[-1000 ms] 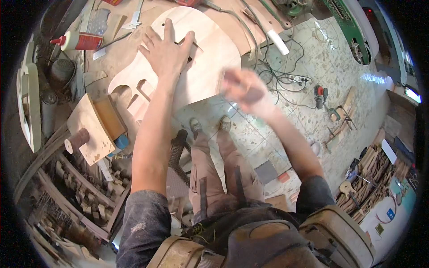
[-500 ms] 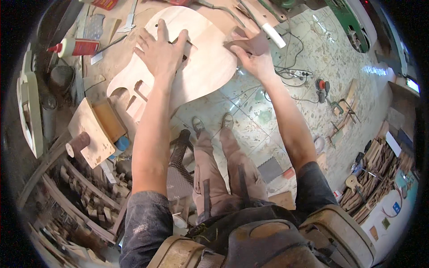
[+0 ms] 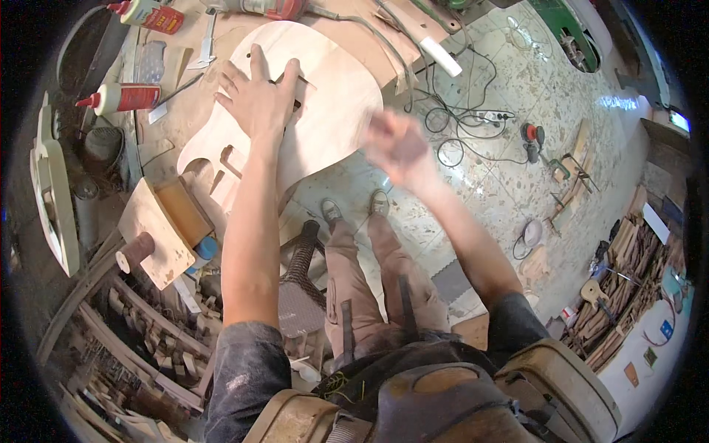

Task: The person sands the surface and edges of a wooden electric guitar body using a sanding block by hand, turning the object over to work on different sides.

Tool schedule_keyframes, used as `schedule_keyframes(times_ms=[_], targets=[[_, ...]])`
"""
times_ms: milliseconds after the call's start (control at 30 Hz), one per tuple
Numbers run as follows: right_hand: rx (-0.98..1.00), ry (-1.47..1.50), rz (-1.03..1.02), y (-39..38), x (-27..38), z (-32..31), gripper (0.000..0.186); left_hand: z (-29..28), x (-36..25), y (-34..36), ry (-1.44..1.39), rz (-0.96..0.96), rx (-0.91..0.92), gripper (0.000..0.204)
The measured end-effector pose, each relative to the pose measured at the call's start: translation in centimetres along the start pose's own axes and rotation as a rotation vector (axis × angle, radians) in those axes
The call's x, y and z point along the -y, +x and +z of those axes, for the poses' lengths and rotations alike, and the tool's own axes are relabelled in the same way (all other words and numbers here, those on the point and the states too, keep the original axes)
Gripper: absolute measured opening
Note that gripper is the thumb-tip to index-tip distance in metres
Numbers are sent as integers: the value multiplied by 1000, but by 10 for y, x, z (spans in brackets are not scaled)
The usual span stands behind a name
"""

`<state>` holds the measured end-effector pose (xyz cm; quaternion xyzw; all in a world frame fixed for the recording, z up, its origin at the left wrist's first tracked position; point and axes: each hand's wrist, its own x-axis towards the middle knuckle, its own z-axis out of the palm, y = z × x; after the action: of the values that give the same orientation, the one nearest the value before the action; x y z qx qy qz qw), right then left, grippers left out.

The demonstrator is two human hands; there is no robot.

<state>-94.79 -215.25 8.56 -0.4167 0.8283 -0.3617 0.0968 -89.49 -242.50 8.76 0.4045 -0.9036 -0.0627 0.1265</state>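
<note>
My left hand (image 3: 258, 103) rests with fingers spread on a pale wooden guitar body (image 3: 332, 111), which has cutouts and holes and lies at the bench's front edge. My right hand (image 3: 402, 155) is at the body's right edge, smeared by motion, closed on what looks like a piece of brown sandpaper (image 3: 395, 136). Two glue bottles (image 3: 129, 98) with red labels lie left of my left hand, near a metal caliper (image 3: 207, 40).
The bench (image 3: 185, 118) also bears a red power tool (image 3: 273, 9) and a white tube (image 3: 439, 55). Cables, a power strip (image 3: 491, 117) and a red-and-black tool (image 3: 532, 136) lie on the tiled floor. A wooden fixture (image 3: 155, 232) and offcuts are at the left, stacked wood (image 3: 613, 303) at the right.
My right hand went up along the body's edge, then came back down and left. My left hand stays spread on the body. The whole view has shifted slightly.
</note>
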Motion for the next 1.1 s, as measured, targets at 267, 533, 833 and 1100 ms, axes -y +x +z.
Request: schedule_keyframes(times_ms=[267,533,833,1100], targets=[[-125,-158,-209,59,-41,-24,42,4,-11,2,-31,25,-1,89],[-115,273,-10,52,-17,-16,40,3,-3,1,-9,36,-24,90],[42,942,258,8,-3,8,39,2,0,0,-3,16,-14,90],[-10,-23,-219,52,-5,-11,46,4,3,-1,-15,18,-15,90]])
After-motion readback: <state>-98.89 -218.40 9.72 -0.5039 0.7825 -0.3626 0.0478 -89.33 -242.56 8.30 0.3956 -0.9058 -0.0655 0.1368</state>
